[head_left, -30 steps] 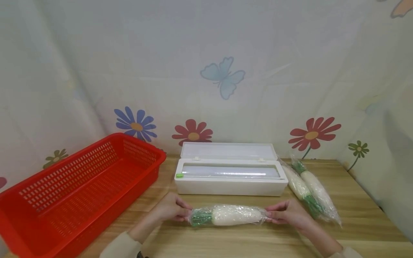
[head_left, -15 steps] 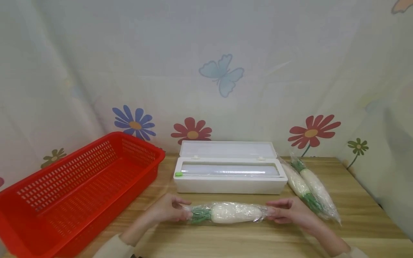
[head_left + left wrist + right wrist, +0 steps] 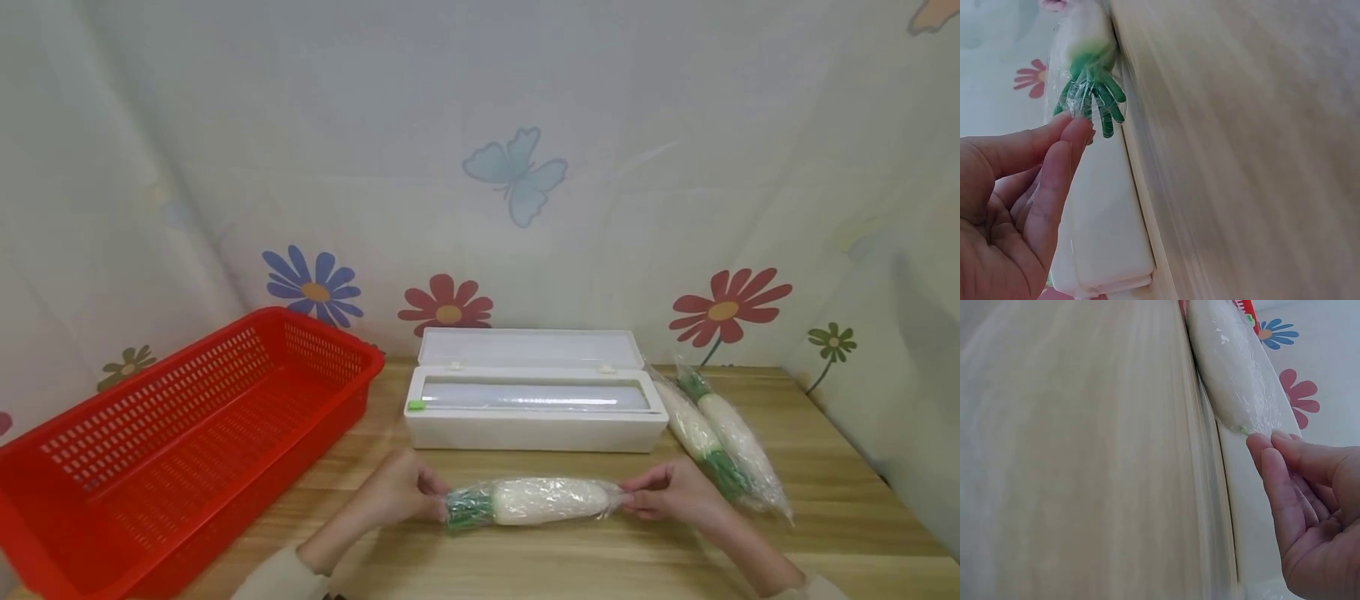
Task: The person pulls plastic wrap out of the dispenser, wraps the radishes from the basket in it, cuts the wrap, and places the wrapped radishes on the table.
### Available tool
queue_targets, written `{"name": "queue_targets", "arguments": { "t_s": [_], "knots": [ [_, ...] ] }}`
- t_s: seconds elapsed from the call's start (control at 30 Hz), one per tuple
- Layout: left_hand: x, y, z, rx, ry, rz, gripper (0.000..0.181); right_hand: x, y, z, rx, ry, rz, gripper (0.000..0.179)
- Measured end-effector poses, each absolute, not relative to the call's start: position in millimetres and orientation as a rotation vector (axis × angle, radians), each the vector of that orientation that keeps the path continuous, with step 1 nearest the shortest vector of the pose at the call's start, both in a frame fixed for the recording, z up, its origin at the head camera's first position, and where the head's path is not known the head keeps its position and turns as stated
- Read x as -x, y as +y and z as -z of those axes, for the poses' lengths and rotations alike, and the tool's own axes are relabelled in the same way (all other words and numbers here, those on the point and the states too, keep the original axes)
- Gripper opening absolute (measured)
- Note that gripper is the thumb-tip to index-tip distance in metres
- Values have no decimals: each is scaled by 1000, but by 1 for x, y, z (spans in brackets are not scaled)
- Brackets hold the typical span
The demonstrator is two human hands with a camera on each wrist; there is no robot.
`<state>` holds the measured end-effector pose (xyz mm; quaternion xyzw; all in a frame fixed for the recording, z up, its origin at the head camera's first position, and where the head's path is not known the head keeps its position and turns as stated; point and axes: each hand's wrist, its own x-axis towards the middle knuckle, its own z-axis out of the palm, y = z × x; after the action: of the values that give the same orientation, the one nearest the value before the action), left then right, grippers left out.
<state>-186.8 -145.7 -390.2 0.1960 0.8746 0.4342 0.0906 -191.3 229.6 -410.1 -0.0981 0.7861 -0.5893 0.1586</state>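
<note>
A white radish (image 3: 551,501) with cut green stalks, wrapped in clear plastic film, lies crosswise between my hands in the head view. My left hand (image 3: 401,492) pinches the film at the stalk end; the left wrist view shows thumb and fingertips on the film just beyond the green stalks (image 3: 1094,94). At the root end my right hand (image 3: 675,498) pinches the gathered film between thumb and fingers, close to the tip of the radish (image 3: 1225,369) in the right wrist view. Behind the radish stands a white cling film dispenser (image 3: 536,433), its lid raised and a roll inside.
A red plastic basket (image 3: 225,512) stands on the left of the wooden table (image 3: 570,567). Two more wrapped radishes (image 3: 738,442) lie right of the dispenser. A flower-patterned cloth (image 3: 360,167) hangs behind the table.
The wrapped radish rose slightly in the head view, then came back down, with both hands on its film ends throughout. Basket, dispenser and the other radishes stayed in place.
</note>
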Motion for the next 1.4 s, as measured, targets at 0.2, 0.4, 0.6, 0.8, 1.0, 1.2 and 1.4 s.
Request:
{"name": "queue_targets", "arguments": {
  "t_s": [0.2,0.4,0.6,0.8,1.0,1.2,1.4],
  "knots": [
    [188,-147,386,-667,2589,-1219,16,192,231,409,287,2226,1690,32],
    [191,-154,375,-643,2546,-1111,43,189,243,400,379,2285,1626,52],
    [185,-134,365,-567,2566,-1092,50,196,254,393,321,2467,1735,51],
    [178,-96,371,-752,2683,-1054,54,216,261,386,182,2797,1647,56],
    [176,-66,378,-812,2783,-900,55,235,259,389,187,2797,1512,60],
    [176,-53,387,-806,2831,-843,48,241,259,393,167,2751,1505,63],
    [177,-48,387,-805,2836,-829,47,245,262,392,156,2727,1490,65]
  ]
}}
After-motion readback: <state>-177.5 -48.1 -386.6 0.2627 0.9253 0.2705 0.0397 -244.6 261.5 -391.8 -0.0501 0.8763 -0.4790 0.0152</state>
